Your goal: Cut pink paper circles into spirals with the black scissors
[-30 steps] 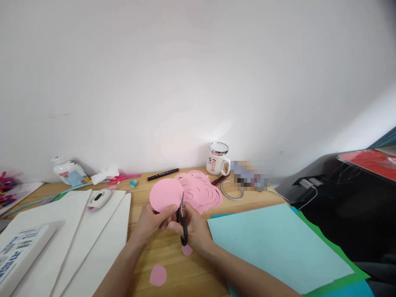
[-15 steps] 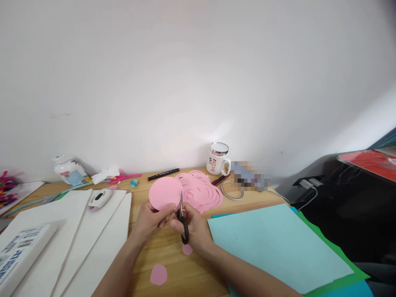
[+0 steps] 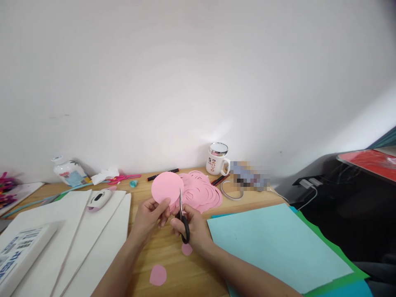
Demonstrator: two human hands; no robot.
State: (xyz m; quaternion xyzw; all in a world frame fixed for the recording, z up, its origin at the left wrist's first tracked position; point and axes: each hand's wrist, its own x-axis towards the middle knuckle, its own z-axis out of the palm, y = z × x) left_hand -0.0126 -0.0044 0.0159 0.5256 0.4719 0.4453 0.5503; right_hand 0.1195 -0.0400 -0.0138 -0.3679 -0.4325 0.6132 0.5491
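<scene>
Between thumb and fingers, my left hand [image 3: 152, 214] pinches the lower edge of a round pink paper disc [image 3: 167, 187]. My right hand [image 3: 192, 229] is closed around the black handles of a pair of scissors [image 3: 185, 227], whose blades point up along the disc's right edge. Whether paper lies between the blades I cannot tell. Behind the hands spreads a pile of cut pink paper pieces [image 3: 201, 192] with curved slits. Two small pink paper scraps lie on the wooden table nearer to me, one [image 3: 158, 275] below my left hand and one [image 3: 187, 249] beside the right.
A white mug [image 3: 217, 160], a black marker [image 3: 153, 177] and a grey cord loop [image 3: 230, 192] lie toward the wall. Light blue paper [image 3: 278, 243] covers the right side, white sheets [image 3: 102, 243] the left. Farther left are pink scissors [image 3: 123, 177] and a white bottle [image 3: 69, 171].
The pink disc has shifted slightly up and to the right, tilting with my left hand. My right hand and the scissors stay almost in place.
</scene>
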